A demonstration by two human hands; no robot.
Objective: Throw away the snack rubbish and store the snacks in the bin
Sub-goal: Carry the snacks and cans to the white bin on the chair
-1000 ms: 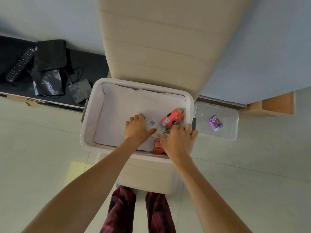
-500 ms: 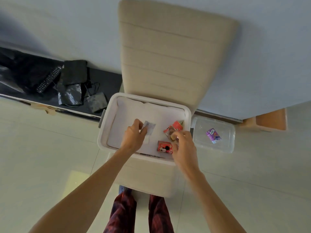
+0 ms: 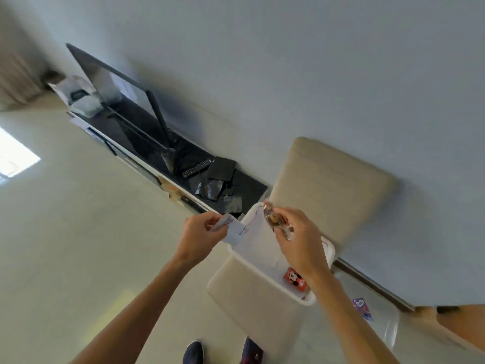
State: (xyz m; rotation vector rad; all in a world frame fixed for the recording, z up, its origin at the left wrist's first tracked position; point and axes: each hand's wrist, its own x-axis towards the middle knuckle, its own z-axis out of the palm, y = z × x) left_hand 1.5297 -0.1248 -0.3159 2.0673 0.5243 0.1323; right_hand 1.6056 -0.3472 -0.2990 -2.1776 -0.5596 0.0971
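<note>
The person is standing over a beige chair point(image 3: 262, 306) whose seat is carrying a white storage bin point(image 3: 326, 254). Both hands are raised above the bin's far-left corner. The left hand point(image 3: 200, 236) is pinching a flat white wrapper point(image 3: 232, 228) between thumb and fingers; a barcode is showing on it, but its print is too blurred to read. The right hand point(image 3: 298, 239) is gripping a small clear snack packet point(image 3: 274, 219) with brown contents, fingers curled around it. Holding one item in each hand probably lets the person sort rubbish from keepers away from the bin. A red Mickey Mouse carton point(image 3: 295, 278) is lying inside the bin, against its near-right wall. On the floor beside the chair, a clear plastic lid point(image 3: 385, 327) is lying with a purple packet point(image 3: 363, 310) on it, its lettering illegible.
</note>
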